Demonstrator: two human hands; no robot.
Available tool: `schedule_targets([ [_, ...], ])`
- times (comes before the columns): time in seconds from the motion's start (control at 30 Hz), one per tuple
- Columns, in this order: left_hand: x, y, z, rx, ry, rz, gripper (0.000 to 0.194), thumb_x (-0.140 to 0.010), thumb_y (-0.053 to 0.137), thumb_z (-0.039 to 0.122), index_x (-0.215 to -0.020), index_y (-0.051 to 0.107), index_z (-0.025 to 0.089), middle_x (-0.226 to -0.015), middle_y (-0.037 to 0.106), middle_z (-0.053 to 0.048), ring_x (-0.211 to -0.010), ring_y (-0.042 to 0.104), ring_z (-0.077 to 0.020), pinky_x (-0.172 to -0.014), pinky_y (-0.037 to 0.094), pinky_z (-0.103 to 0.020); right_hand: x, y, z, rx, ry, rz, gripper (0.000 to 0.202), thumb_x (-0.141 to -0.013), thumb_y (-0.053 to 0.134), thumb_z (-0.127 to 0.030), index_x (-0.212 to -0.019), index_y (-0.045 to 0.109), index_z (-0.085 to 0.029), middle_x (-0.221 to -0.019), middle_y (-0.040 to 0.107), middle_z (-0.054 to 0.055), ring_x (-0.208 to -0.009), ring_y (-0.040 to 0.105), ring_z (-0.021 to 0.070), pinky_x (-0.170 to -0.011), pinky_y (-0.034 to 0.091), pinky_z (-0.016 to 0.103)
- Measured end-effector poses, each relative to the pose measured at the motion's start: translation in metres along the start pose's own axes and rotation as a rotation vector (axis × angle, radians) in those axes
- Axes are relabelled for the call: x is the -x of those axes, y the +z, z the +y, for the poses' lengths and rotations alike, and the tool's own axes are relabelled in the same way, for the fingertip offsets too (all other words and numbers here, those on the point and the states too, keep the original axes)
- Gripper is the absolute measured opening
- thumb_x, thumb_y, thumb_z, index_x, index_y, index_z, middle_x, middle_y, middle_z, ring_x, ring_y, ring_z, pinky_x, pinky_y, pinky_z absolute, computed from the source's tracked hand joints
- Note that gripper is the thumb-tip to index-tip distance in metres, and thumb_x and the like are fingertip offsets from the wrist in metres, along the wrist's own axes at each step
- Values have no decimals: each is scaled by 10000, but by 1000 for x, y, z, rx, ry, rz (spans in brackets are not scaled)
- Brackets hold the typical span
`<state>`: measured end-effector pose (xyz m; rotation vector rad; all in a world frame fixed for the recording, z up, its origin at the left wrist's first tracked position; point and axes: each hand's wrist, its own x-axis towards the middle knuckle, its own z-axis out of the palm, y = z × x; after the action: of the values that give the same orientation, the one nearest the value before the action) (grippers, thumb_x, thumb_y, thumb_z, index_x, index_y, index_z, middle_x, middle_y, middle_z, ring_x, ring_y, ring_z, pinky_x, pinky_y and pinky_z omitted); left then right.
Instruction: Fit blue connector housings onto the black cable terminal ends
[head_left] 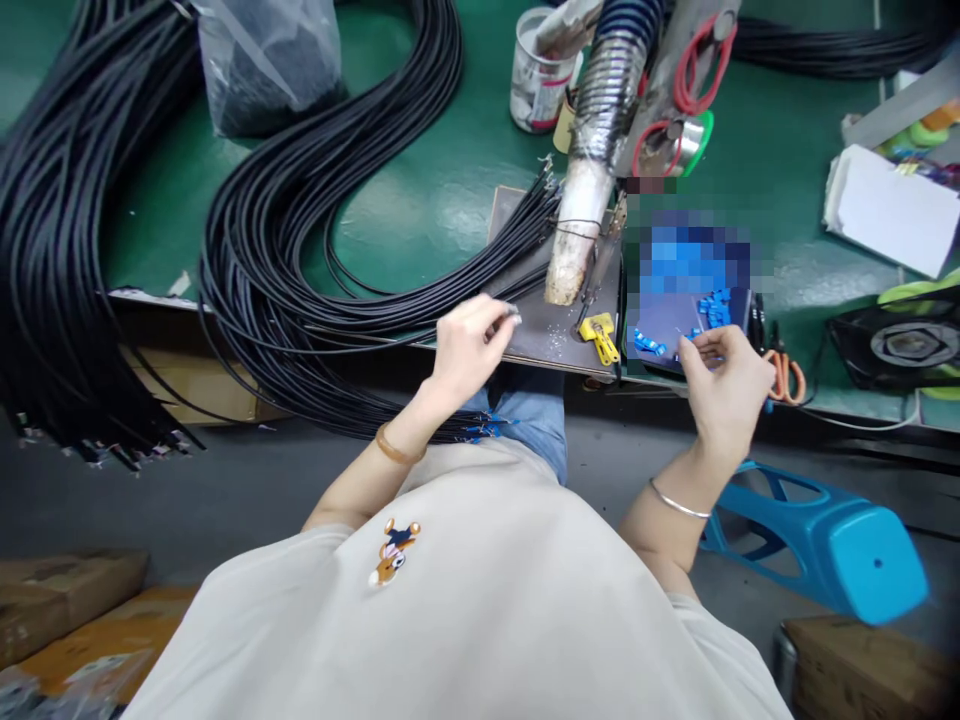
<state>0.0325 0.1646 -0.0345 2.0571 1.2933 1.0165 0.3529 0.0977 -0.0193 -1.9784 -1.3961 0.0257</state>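
Note:
My left hand (472, 345) is closed in a pinch at the table's front edge, beside a bundle of black cables (375, 305); a cable end seems to lie between the fingertips. Over the front of a dark tray (667, 310) with blue connectors (715, 308), my right hand (724, 385) pinches thumb and finger together; what they hold is too small to make out. A yellow tool (599, 338) lies on the grey board (536, 330) between the hands. More cables with blue ends (487, 428) rest across my lap.
A taped duct (577, 220) comes down over the board. Orange-handled scissors (785, 378) lie right of my right hand. A white tub (540, 75) and a plastic bag (270, 65) stand farther back. A blue stool (874, 560) is at the lower right.

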Motion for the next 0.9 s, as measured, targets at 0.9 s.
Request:
schedule_targets([
  [0.9, -56, 10, -15, -556, 67, -199, 230, -909, 451, 114, -943, 678, 88, -1000, 683, -190, -1016, 639, -325, -887, 492, -431, -19, 6, -18, 379, -56, -229, 115, -798, 605, -263, -712, 545, -215, -798, 655, 66, -754, 574, 218, -749, 420, 346],
])
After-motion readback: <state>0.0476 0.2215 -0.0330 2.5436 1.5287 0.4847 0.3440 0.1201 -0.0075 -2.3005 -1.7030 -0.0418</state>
